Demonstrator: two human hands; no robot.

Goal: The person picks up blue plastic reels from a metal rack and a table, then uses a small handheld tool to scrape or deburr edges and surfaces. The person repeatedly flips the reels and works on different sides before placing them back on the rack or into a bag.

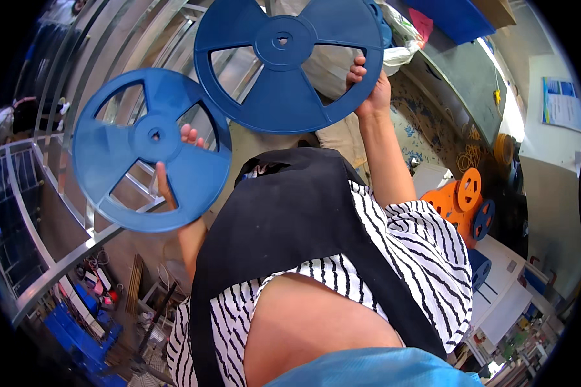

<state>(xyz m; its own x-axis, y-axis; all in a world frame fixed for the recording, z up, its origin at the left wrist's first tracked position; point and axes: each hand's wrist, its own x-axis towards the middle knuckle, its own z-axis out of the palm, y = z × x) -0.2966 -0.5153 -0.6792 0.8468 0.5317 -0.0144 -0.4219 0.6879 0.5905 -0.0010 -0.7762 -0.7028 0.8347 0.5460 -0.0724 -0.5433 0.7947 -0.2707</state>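
I hold up two blue plastic reels, both with wide cut-out windows and a small hole at the hub. The smaller-looking blue reel (110, 155) is on the left. My left hand (164, 184) is behind it, its fingertips and thumb showing through two windows; the palm is hidden. Farther up and to the right, the other blue reel (285, 97) runs past the picture's top edge. My right hand (373, 93) grips its right rim, with fingers through a window. The two reels come close or overlap at their edges; whether they touch I cannot tell.
Metal rack bars (55, 271) run along the left. At the upper right stands a grey worktable (455, 84) with a blue bin (455, 19) and a whitish plastic bag (400, 42). Blue scraps litter the floor near it. Orange reels (469, 189) stand beyond my right arm.
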